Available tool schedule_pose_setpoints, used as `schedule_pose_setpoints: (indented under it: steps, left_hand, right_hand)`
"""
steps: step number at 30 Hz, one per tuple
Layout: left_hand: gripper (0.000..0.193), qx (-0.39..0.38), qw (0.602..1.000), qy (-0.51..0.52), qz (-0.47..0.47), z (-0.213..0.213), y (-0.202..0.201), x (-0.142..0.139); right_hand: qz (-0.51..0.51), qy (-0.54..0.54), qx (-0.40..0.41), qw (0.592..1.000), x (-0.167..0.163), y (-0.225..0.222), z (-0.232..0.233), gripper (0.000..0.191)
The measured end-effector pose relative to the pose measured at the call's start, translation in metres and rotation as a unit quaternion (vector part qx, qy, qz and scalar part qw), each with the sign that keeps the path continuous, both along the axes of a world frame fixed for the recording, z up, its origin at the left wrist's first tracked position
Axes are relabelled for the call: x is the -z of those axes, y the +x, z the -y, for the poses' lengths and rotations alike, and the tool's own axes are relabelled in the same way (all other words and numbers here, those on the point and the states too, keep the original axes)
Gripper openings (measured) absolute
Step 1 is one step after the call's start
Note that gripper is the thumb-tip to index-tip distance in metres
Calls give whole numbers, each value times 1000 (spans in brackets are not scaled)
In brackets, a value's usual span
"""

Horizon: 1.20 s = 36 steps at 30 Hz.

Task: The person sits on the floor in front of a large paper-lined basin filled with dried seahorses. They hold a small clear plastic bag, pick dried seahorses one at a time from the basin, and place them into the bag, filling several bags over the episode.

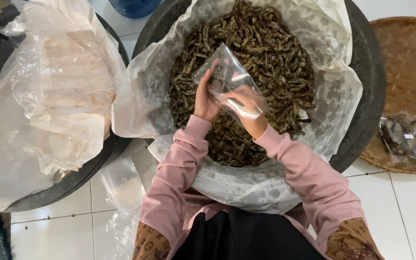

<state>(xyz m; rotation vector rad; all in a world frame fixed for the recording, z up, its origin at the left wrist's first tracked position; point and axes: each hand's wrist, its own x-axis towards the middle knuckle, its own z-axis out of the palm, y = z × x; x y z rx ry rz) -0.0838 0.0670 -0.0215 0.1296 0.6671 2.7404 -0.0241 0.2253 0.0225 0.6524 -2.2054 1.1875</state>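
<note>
1. Your left hand (204,98) pinches one edge of a small clear plastic bag (229,86); your right hand (249,108) has its grip closed on the bag from below, partly seen through the film.
2. The bag hangs over the dark basin (367,86), which is lined with crinkled white plastic sheet (335,84) and heaped with dried brown strips (266,48).
3. A second lined basin (92,168) sits to your left, and a woven tray (410,58) with a filled packet (408,135) to your right.

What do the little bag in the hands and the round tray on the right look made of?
The small clear bag looks like thin glossy plastic: see-through, with shiny creases. The round brown tray seems woven bamboo or rattan, matte; its criss-cross weave shows, though the exact fibre cannot be told.
</note>
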Motion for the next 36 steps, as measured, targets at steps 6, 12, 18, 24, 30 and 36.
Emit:
schedule_pose_setpoints:
  steps: [6,12,18,24,30,36]
  left_hand:
    - [57,-5,999,-21,32,-6,-3,5]
    - [55,-52,997,20,54,24,-17,20]
    - [32,-60,972,75,214,44,-29,50]
    - [30,-2,972,40,231,47,-33,62]
    - [27,-18,968,25,247,46,-31,61]
    - [29,-13,970,31,240,46,-32,60]
  right_hand:
    - [79,43,-104,991,1,-6,-14,34]
    - [221,111,-311,918,-9,-18,-78,34]
    - [561,337,-251,713,61,-50,-132,32]
    - [430,548,-157,700,168,-14,-76,69]
    - [375,521,-118,757,172,34,-49,104]
    - [326,498,-110,796,182,33,-46,87]
